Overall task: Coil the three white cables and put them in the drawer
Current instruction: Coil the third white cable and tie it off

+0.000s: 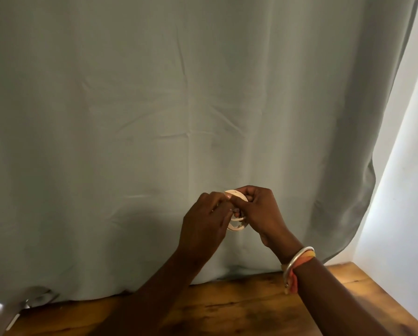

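A thin white cable wound into a small round coil (237,210) is held in the air above the brown wooden table (239,309), before the pale green curtain (179,105). The left hand (204,225) pinches its left edge; the right hand (259,210) is closed around its right side. The cable looks light, limp and springy, best gripped across all loops. The coil stands roughly upright, its flat face toward the camera, with no clear long axis.
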{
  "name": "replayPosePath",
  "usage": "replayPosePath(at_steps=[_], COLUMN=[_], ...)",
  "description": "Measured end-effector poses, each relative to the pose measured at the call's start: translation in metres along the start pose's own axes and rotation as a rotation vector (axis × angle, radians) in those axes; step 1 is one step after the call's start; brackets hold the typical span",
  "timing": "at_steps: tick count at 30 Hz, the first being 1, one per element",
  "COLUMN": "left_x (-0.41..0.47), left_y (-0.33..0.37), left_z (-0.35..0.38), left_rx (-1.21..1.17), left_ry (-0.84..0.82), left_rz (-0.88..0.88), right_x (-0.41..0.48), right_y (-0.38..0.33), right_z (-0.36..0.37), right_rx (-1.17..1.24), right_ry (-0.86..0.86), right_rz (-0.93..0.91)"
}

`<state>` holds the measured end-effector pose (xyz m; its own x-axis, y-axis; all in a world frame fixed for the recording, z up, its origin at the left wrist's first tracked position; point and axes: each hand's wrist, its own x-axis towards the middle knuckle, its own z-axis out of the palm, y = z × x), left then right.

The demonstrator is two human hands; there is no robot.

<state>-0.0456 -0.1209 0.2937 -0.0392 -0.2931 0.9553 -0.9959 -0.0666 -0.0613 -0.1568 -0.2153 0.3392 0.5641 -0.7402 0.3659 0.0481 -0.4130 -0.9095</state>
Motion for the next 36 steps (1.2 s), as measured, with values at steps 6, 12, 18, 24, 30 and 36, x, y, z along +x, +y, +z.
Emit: replayPosePath(at_steps=[6, 12, 18, 24, 30, 36], left_x=[0.001, 0.012, 0.004, 0.005, 0.010, 0.013], left_y=[-0.013, -0.013, -0.024, -0.023, -0.020, -0.021], left_z=[0.004, -0.001, 0.011, 0.004, 0.002, -0.003], left_rx=[0.100, 0.050, -0.002, -0.005, -0.062, -0.065], left_ry=[-0.083, -0.091, -0.169, -0.093, -0.134, -0.133], left_rz=[0.282, 0.329, 0.293, 0.391, 0.473, 0.503], right_x=[-0.003, 0.000, 0.004, 0.002, -0.005, -0.005], right_y=[0.001, 0.000, -0.006, -0.007, -0.002, -0.006], right_z=[0.000, 0.002, 0.005, 0.005, 0.007, 0.010], right_rx=[0.091, 0.153, 0.207, 0.093, 0.082, 0.099], right_ry=[0.015, 0.000, -0.019, 0.059, 0.142, 0.143], right_rz=[0.033, 0.073, 0.213, 0.091, 0.043, 0.063])
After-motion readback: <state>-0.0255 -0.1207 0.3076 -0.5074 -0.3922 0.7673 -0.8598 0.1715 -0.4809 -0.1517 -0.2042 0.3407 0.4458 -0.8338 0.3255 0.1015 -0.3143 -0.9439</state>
